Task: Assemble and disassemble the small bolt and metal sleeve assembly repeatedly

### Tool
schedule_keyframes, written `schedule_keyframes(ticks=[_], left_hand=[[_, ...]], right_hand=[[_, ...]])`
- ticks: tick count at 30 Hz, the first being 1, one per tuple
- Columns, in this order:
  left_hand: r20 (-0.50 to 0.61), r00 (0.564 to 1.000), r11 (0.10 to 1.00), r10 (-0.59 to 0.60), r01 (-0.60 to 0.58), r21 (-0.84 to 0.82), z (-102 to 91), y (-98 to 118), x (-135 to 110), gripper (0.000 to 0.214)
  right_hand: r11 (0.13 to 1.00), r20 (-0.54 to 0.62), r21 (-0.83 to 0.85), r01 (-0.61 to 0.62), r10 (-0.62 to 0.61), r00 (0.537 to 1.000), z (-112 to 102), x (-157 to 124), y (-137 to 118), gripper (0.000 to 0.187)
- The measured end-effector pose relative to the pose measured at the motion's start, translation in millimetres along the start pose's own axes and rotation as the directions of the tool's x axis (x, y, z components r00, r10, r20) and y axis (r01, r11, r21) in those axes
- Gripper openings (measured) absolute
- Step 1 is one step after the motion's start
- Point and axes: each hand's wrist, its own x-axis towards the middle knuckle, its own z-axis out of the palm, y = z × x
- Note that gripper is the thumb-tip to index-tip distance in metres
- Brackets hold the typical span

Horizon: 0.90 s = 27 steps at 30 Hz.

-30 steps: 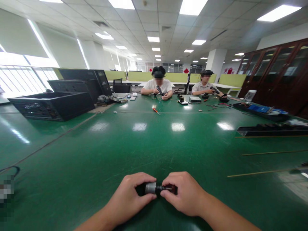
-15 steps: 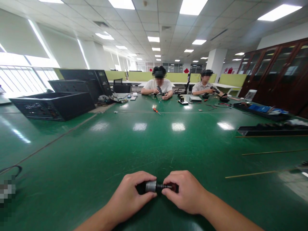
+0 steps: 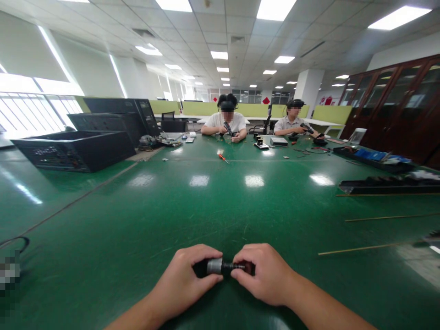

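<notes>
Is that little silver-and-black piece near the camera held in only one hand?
No: the left grip is around its silver end, while the right grip pinches its thinner black part.

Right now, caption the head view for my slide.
Left hand and right hand hold a cylindrical part at a green table, an orange screwdriver lying beyond.

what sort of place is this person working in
Most likely an open-plan office partly used as a hardware workshop: low yellow-green partitions stand at the back, while a black computer-like case and an orange-handled screwdriver lie on the big green table.
</notes>
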Motion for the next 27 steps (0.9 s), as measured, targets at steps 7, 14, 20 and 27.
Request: schedule_keyframes(ticks=[7,14,20,27], left_hand=[[0.006,1.0,1.0,0.003,-0.003,-0.001,-1.1,-1.4,-0.8,0.029],[-0.004,1.0,1.0,0.003,-0.003,0.008,-2.0,0.0,-0.6,0.028],[-0.011,1.0,1.0,0.004,-0.004,0.015,-3.6,1.6,1.5,0.028],[-0.017,1.0,1.0,-0.013,0.013,0.006,-4.3,0.7,1.2,0.029]], right_hand=[[1.0,0.003,0.012,-0.003,0.003,1.0,-1.7,0.8,-1.3,0.009],[1.0,0.0,-0.003,-0.005,0.005,1.0,-1.3,0.4,-1.1,0.01],[1.0,0.008,-0.005,-0.01,0.01,1.0,-1.6,1.2,-0.4,0.011],[1.0,0.005,0.006,-0.018,0.018,1.0,-2.7,0.4,-0.2,0.01]])
